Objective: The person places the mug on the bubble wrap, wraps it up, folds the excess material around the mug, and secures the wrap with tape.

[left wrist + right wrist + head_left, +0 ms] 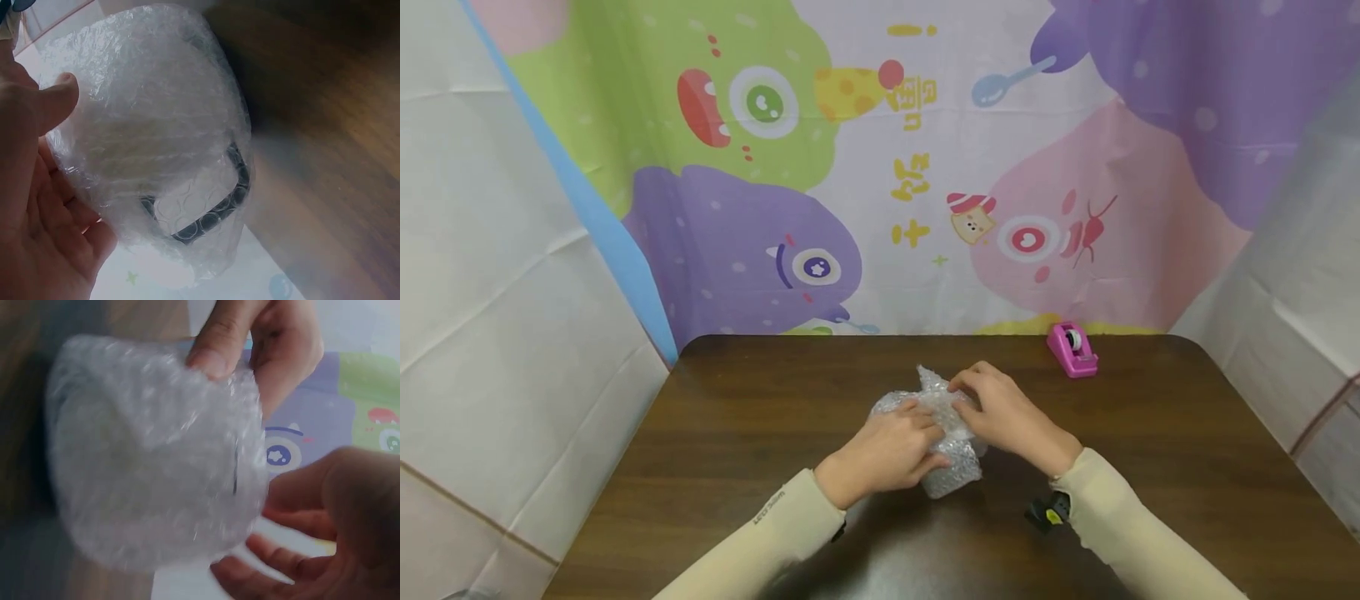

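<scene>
1. Left hand (887, 446): thumb and fingers closed around the left side of a bubble-wrapped bundle (953, 432).
2. Right hand (1011, 417): fingers set against the bundle's right side; whether it is gripped cannot be told.
3. Bundle: held between the hands, mid-scene; a dark strip (215, 215) is seen through the wrap.
4. Tabletop (760, 400): brown, wood-grained.
5. Tape dispenser (1073, 352): pink, placed far right.
6. Curtain (917, 292): cartoon-printed, hung beyond the far edge.

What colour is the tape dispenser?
The tape dispenser is bright pink, best seen in the head view.
</scene>
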A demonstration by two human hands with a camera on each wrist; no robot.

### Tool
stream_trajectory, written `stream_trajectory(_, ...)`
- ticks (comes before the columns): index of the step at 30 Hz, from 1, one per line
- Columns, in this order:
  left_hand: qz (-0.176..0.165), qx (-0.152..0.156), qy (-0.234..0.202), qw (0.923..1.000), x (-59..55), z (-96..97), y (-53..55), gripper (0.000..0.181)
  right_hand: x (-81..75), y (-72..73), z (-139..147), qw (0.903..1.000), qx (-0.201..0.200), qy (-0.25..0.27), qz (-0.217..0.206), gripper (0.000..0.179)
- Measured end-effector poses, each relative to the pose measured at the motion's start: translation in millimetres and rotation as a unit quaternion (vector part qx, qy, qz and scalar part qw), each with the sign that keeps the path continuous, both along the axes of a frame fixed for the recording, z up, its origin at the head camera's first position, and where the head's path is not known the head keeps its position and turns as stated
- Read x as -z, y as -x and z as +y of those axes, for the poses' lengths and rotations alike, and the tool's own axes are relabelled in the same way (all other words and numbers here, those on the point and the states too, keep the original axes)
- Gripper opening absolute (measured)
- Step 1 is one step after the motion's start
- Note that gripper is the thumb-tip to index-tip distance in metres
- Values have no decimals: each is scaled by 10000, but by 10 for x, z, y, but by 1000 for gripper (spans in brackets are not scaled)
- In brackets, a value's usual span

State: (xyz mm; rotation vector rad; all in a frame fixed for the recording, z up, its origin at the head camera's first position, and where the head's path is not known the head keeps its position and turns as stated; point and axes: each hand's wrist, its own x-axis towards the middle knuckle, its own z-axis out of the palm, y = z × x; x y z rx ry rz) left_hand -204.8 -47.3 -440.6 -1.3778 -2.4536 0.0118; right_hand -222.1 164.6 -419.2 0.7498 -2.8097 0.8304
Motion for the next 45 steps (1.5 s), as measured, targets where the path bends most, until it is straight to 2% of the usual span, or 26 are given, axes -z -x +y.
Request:
stream_trajectory(3, 69, -17, 92, 9999, -6, 7, -13, 38, 19, -59, 74, 9992, -293, -16, 282, 13)
stream_trajectory(7, 98, -62, 204, 9997, -4, 13, -20, 43, 36, -105, 143, 9976, -608, -85, 328, 12)
stream_trajectory(13, -44, -35, -83, 9999, 55, 5, -19, 50, 39, -128, 167, 9968, -738, -153, 263, 15)
stream_trajectory(16, 3, -57, 26, 10000, 51, 8, -30, 45, 44, -131, 160, 9961, -805, -126, 328, 15)
stream_trajectory(24, -58, -128, 108, 9998, 48, 18, -32, 29, 42, -174, 144, 9958, -804, -92, 440, 14)
stream_trajectory(28, -225, -228, 197, 9993, 26, 29, -39, 26, 35, -206, 136, 9956, -781, -107, 498, 14)
stream_trajectory(37, -690, -572, 690, 9936, -68, 103, -48, 28, 15, -317, 144, 9973, -635, -221, 285, 16)
stream_trajectory(41, -738, -594, 737, 9928, -77, 112, -46, 31, 31, -362, 155, 9968, -693, -231, 322, 20)
stream_trajectory(45, -682, -481, 679, 9942, -66, 103, -39, 34, 55, -410, 185, 9960, -730, -223, 472, 27)
